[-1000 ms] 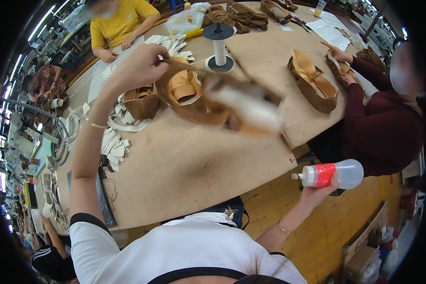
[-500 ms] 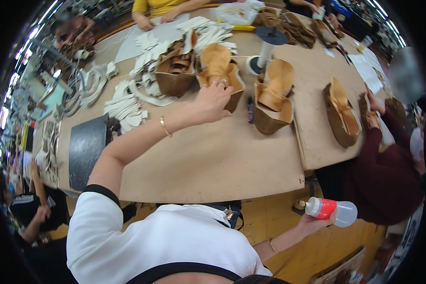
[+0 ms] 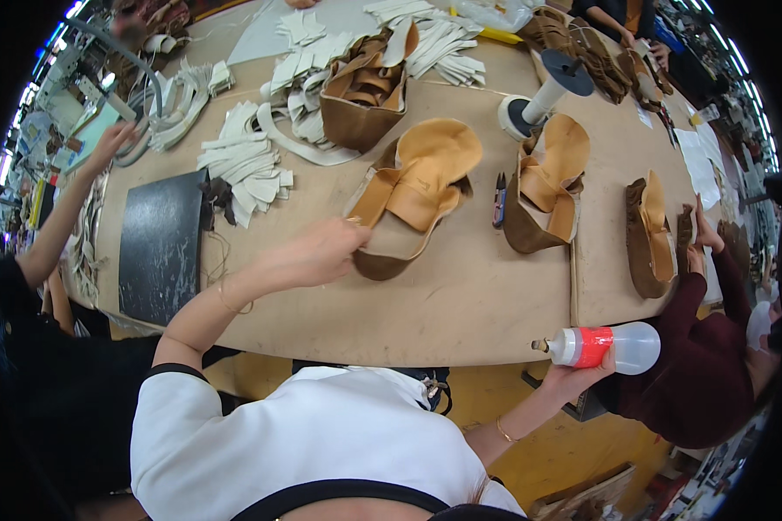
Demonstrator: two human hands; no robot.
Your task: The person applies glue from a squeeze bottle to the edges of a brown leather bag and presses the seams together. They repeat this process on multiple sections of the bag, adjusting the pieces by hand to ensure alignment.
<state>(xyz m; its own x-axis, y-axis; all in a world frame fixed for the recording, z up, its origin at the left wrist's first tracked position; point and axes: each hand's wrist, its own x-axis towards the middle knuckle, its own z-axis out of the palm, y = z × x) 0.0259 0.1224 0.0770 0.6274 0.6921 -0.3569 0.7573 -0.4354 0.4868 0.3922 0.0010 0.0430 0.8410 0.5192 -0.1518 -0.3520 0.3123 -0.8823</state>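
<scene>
My left hand (image 3: 321, 250) pinches the near left rim of a brown leather piece (image 3: 381, 267) with a tan lining, shaped like a boot upper. It rests on the table with its tan flap (image 3: 447, 148) standing up. Its fingertips are partly hidden. Held away from the table's front edge, a clear squeeze bottle (image 3: 636, 347) with a red band lies sideways in my right hand (image 3: 578, 375), nozzle pointing left. To the right of the gripped piece stands a similar leather piece (image 3: 530, 236), with a dark pen-like tool (image 3: 500, 201) beside it.
Another leather piece (image 3: 365, 128) holds leather parts, near bundles of white strips (image 3: 248, 169). A dark board (image 3: 161, 252) lies left; a white spool (image 3: 543, 100) stands behind. At right, a person in maroon (image 3: 712, 365) works near another leather piece (image 3: 647, 260). A bare forearm (image 3: 87, 182) reaches in from the left.
My left hand has drawn the leather piece nearer and turned it, moving from its flap to its rim. The bottle has risen slightly in my right hand. Another person's arm has come in from the left.
</scene>
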